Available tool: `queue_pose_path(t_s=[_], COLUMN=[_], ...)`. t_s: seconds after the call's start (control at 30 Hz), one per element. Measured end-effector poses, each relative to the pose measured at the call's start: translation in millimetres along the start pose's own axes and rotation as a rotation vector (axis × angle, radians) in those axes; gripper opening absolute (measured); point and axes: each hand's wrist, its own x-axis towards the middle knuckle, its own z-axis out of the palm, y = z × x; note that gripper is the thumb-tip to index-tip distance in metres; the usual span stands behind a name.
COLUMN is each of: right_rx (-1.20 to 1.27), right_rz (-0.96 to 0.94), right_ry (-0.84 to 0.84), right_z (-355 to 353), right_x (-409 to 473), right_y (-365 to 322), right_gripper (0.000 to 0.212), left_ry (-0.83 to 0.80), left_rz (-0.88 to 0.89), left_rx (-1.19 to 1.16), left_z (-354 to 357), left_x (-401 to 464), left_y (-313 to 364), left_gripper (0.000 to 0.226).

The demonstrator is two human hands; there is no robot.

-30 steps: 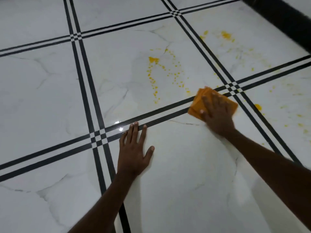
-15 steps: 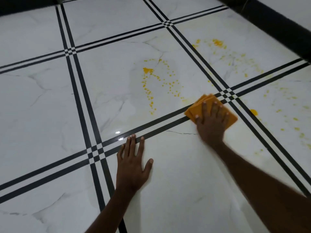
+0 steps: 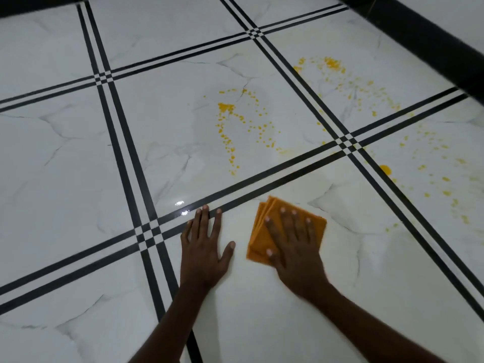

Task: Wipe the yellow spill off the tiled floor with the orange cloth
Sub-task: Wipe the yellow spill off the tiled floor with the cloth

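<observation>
The orange cloth (image 3: 262,226) is folded into a thick, roughly square pad, its layered edges fanned out along the side toward 10 o'clock. It lies flat on the white marble-look floor (image 3: 65,179), on the near tile just below the double black line that runs across the middle of the view. There is one cloth.

The right hand (image 3: 294,247) rests on top of it with fingers straight and spread, palm down, pressing it onto the tile; its grip is flat and wide, curled round nothing. The left hand (image 3: 203,254) lies just beside the cloth at 9 o'clock from it, palm flat on the bare tile, fingers straight and thumb splayed toward the cloth without touching it. Two hands, both flat.

The yellow spill (image 3: 230,127) shows as scattered drops and smears in three patches: one on the tile at 12 o'clock from the cloth, one (image 3: 340,77) at 1 o'clock on the tile farther off, and one (image 3: 432,179) at 3 o'clock on the tile to the right. A larger blob (image 3: 385,169) sits beside the black line there. The cloth lies apart from all three patches.

A dark skirting band (image 3: 432,40) runs along the far right edge.
</observation>
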Motion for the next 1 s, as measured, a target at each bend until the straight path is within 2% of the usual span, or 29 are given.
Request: queue_pose_path(t_s=[0.07,0.1,0.2,0.27,0.33,0.4,0.47,0.5,0.57,0.67,0.7,0.77,0.83,0.93,1.0], right_rx=[-0.021,-0.035,-0.06,-0.004,-0.032,0.026,0.059,0.052,0.034,-0.023,-0.03,-0.05,-0.027,0.056,0.117], right_rz=[-0.147,-0.086,0.369,0.522,0.425,0.199,0.113,0.139,0.293,0.561,0.644,0.729,0.631,0.37,0.253], right_ry=[-0.001,0.025,0.042,0.122,0.163,0.103,0.041,0.044,0.087,0.122,0.138,0.219,0.241,0.161,0.125], right_z=[-12,-17,-40,-28,-10,-5,-10,-10,-13,-26,-27,-26,-19,-5,-7], right_x=[-1,13,63,65,27,-38,-85,-98,-108,-78,-60,-30,-33,-91,-117], right_y=[46,81,163,144,74,13,17,41,110,208,224,224,173,68,53], right_gripper=[0.067,0.066,0.076,0.075,0.069,0.072,0.075,0.073,0.067,0.069,0.071,0.072,0.071,0.072,0.075], left_ry=[0.01,0.019,0.038,0.038,0.034,0.013,-0.02,-0.029,-0.022,-0.004,0.003,0.005,0.016,-0.002,-0.015], left_rz=[0.008,0.013,0.013,0.008,0.015,0.013,-0.023,-0.044,0.022,0.311,0.352,0.299,0.214,0.211,0.208], left_rx=[0.013,0.02,0.027,0.045,0.051,0.061,0.054,0.044,0.033,0.069,0.072,0.06,0.074,0.073,0.053], left_z=[-1,0,2,4,2,-4,-7,-8,-10,1,11,28,42,43,38], left_x=[-1,-2,-2,-2,-3,-2,1,5,18,46,54,64,64,62,62], left_y=[-1,-2,-2,0,-1,-1,8,17,42,96,114,141,149,150,150], left_gripper=[0.081,0.081,0.08,0.08,0.079,0.08,0.083,0.084,0.084,0.083,0.082,0.08,0.078,0.077,0.077])
